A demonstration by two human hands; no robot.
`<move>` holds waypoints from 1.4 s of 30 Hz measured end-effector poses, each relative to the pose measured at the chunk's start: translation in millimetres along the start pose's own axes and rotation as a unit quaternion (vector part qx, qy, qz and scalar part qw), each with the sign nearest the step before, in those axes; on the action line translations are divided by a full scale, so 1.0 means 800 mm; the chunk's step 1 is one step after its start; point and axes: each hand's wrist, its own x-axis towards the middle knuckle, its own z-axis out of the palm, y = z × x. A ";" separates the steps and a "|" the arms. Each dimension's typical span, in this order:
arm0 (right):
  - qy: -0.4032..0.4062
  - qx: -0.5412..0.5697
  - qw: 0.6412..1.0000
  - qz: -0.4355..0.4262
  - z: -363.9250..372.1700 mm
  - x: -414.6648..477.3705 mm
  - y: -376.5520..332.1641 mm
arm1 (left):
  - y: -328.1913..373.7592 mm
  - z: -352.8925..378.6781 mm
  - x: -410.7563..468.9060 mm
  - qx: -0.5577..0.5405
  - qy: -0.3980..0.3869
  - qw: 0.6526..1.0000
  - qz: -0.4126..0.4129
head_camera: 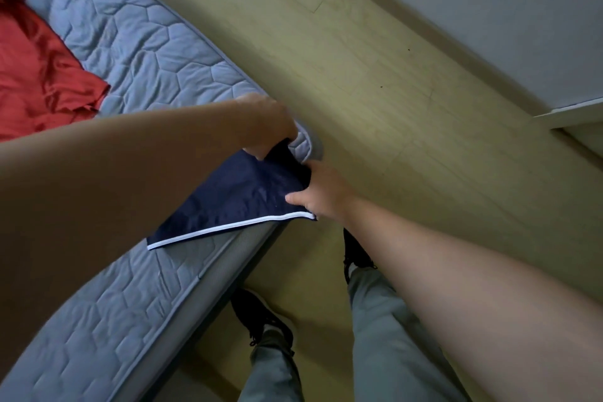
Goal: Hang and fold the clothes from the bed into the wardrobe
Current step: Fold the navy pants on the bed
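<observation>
A folded navy garment (235, 202) with a white-piped edge lies on the corner of the grey quilted bed (146, 42). My left hand (264, 124) pinches the garment's far corner near the mattress corner. My right hand (318, 192) grips its near right edge, thumb on top of the fabric. A red garment (39, 75) lies spread on the bed at the far left, apart from both hands.
Pale wooden floor (375, 75) runs beside the bed. A white wall (505, 3) stands at the upper right, with a white furniture edge (574, 111) at the right. My legs in grey trousers (385, 336) and dark shoes (257, 313) stand by the bed's side.
</observation>
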 end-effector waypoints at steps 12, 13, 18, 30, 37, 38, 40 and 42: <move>0.131 -0.234 0.943 -0.195 -0.059 -0.124 -0.375 | -0.132 0.000 -0.400 -0.165 0.198 0.926 -0.277; 0.146 -0.249 0.933 -0.217 -0.069 -0.135 -0.415 | -0.147 -0.003 -0.432 -0.164 0.234 0.907 -0.310; 0.240 -0.309 0.865 -0.315 -0.098 -0.192 -0.554 | -0.188 -0.006 -0.543 -0.214 0.399 0.791 -0.410; 0.241 -0.510 0.734 -0.378 0.020 -0.193 -0.429 | -0.054 0.177 -0.447 -0.257 0.520 0.710 -0.399; -0.002 -0.600 0.742 -0.299 0.138 -0.114 -0.227 | 0.096 0.322 -0.282 -0.368 0.309 0.839 -0.255; -0.044 -0.605 0.742 -0.287 0.149 -0.109 -0.207 | 0.113 0.333 -0.268 -0.385 0.272 0.848 -0.242; -0.128 -0.595 0.755 -0.244 0.176 -0.104 -0.164 | 0.147 0.356 -0.246 -0.433 0.200 0.853 -0.211; -0.195 -0.560 0.783 -0.185 0.197 -0.105 -0.127 | 0.176 0.372 -0.232 -0.484 0.146 0.844 -0.177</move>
